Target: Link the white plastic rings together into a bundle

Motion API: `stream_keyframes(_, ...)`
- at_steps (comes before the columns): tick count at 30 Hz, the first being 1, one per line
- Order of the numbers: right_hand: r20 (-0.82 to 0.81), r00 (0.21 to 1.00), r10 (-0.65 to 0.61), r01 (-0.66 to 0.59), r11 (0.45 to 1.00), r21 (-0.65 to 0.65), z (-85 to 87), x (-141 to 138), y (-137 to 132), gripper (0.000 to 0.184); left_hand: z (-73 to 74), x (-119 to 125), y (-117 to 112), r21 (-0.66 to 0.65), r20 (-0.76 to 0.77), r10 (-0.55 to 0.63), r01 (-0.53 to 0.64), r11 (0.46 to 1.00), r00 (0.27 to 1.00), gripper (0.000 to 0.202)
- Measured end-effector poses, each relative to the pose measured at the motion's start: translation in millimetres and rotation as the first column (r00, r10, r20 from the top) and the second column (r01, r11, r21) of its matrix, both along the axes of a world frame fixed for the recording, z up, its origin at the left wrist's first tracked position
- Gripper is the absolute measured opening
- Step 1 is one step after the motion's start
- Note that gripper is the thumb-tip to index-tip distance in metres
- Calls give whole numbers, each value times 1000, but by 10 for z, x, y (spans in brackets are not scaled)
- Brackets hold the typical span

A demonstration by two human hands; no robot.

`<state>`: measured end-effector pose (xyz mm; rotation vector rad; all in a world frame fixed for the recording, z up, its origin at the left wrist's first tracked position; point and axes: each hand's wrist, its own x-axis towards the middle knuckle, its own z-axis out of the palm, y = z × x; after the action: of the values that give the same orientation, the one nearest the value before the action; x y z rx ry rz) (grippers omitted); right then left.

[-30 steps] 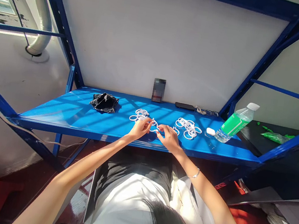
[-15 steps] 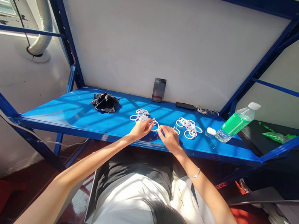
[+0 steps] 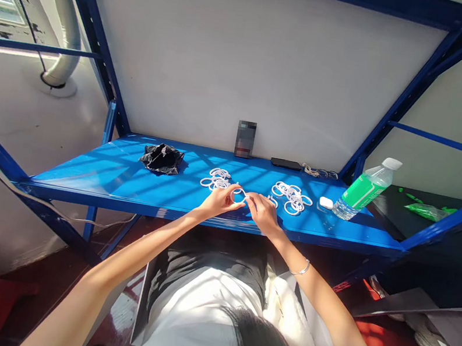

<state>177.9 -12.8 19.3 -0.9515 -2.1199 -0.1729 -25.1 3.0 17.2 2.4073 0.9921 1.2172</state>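
Near the front edge of the table, a white ring (image 3: 239,190) is held between my two hands. My left hand (image 3: 218,201) has its thumb and fingers curved around the ring's left and lower side. At the ring's right side, my right hand (image 3: 263,211) pinches with its fingertips. Fine detail at the fingertips is too small to make out. Just behind my left hand lies a pile of similar white rings (image 3: 218,180). Another pile of white rings (image 3: 295,198) lies to the right of my right hand, with a ring or so partly hidden behind that hand.
On the blue table (image 3: 93,176), a crumpled black bag (image 3: 162,158) lies at the left. A dark box-like object (image 3: 245,140) stands at the back beside a black phone (image 3: 286,164) and a coiled cable (image 3: 320,172). A small white case (image 3: 326,202) and a tilted green-labelled bottle (image 3: 363,192) are right.
My left hand has opened its thumb and fingers wider around the ring, which now shows more fully between the hands. My right hand stays almost in place.
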Motion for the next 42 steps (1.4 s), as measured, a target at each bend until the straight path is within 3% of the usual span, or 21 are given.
stream_keyframes(12, 47, 998, -38, 41, 997, -73, -92, 22, 81, 30, -93, -1, 65, 99, -45, 51, -46, 994, 998, 47)
stream_keyframes(20, 67, 997, -25, 33, 993, -114, -56, 29, 60, 27, -150, -12, 94, 150, -52, 51, -43, 988, 997, 48)
stream_keyframes(32, 52, 997, -51, 55, 996, -77, -58, 6, 59, 28, -108, 5, 56, 151, -75, 95, -83, 985, 993, 46)
stream_keyframes(35, 21, 997, -70, 70, 997, -25, -28, -12, 21, 21, -96, 8, 57, 172, -64, 146, -133, 976, 987, 48)
stream_keyframes(38, -30, 984, -176, 176, 984, -11, -31, -31, 12, 16, -80, 3, 77, 206, -10, 260, -252, 946, 966, 44)
stream_keyframes(42, -12, 935, -353, 352, 934, -67, -91, -39, 69, 29, -71, -1, 96, 211, 28, 433, -428, 879, 901, 34)
